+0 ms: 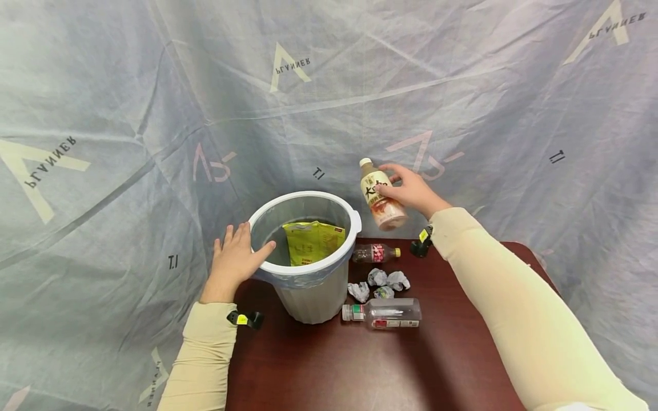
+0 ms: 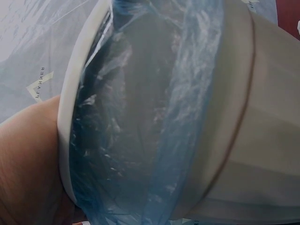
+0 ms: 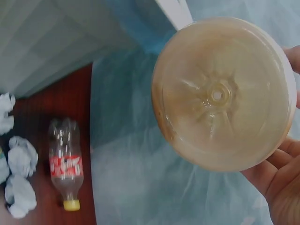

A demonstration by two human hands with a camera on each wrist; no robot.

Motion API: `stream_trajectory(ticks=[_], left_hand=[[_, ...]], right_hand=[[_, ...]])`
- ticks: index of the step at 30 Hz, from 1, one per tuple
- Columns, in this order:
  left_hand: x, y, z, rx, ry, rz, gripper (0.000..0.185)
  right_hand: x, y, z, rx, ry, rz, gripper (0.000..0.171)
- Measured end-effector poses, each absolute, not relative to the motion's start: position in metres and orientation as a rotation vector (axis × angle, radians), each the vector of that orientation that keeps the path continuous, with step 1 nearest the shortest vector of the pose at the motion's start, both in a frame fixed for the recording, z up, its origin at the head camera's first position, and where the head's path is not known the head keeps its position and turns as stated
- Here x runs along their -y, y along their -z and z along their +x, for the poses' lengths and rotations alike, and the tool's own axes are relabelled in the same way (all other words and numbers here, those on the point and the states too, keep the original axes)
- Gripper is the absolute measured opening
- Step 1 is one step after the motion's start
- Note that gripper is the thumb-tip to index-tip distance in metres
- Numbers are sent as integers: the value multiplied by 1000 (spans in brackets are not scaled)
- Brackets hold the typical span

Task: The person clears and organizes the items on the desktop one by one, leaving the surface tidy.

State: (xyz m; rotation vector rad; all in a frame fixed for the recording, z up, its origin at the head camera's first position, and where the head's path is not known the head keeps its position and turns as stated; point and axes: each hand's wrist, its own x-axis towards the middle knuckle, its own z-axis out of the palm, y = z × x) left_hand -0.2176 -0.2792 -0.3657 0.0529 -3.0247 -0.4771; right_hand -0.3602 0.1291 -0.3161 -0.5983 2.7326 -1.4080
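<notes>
My right hand (image 1: pixel 410 191) grips a drink bottle (image 1: pixel 379 197) with a white cap and cream label, held tilted in the air to the right of the bin. Its round base (image 3: pixel 220 93) fills much of the right wrist view. A grey waste bin (image 1: pixel 313 294) with a white rim (image 1: pixel 303 268) stands on the table, lined with a thin bluish bag (image 2: pixel 187 93). A yellow-green packet (image 1: pixel 313 242) is inside it. My left hand (image 1: pixel 233 260) rests at the rim's left side, fingers straight and thumb across the rim.
Right of the bin, a small bottle (image 1: pixel 372 253) with a red label and yellow cap lies on the brown table (image 1: pixel 360 371). Several crumpled paper balls (image 1: pixel 377 278) lie before it, then a clear bottle (image 1: pixel 393 313) on its side. Grey printed cloth (image 1: pixel 329 114) hangs behind.
</notes>
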Motion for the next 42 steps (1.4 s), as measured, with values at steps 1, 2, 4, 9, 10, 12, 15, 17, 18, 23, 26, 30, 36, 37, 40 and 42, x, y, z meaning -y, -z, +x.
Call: stream_trajectory(ticks=[1,2,4,9,10,12,15,17,18,23,26,30,36,37,40,42], left_hand=[[279,366,-217,3025,479,54,106],[279,365,-217,3026,480,55,106],[279,365,-217,3028,483,55,106],[278,364,-215,3025,483,57,106],[278,364,-215,3021,483,56,106],[278,364,-216,3016,485,53,106],[277,364,-216,3017,497,50,106],[277,364,-216,3021,507,48,107],[276,364,-216,3022,514,47,106],[275,365,-216,3022,520,38,106],[274,364,-215,3020,528,34,106],[273,364,-215,3010,535,30,105],[274,364,-217,3005,522,32,105],[274,365,-217,3005,523,33,105],[275,366,-217,3006,528,33,106],[275,366,-218,3006,531,33,107]], right_hand=[[-125,314,-360,-2722,1415,-606,67],[-120,313,-360,-2713,1420,-609,67],[-111,310,-359,-2703,1418,-619,66],[-89,303,-356,-2694,1407,-664,64],[-85,302,-355,-2684,1412,-672,64],[-77,300,-354,-2660,1427,-680,63],[-67,297,-351,-2627,1452,-677,62],[-60,296,-349,-2601,1471,-667,62],[-57,296,-348,-2592,1476,-663,62],[-42,298,-344,-2574,1495,-658,63],[-34,301,-342,-2581,1470,-678,63],[-23,305,-339,-2585,1402,-703,62],[-7,308,-333,-2620,1237,-699,62],[-5,309,-332,-2625,1211,-697,62],[1,311,-329,-2641,1136,-687,62],[4,313,-327,-2659,1071,-679,63]])
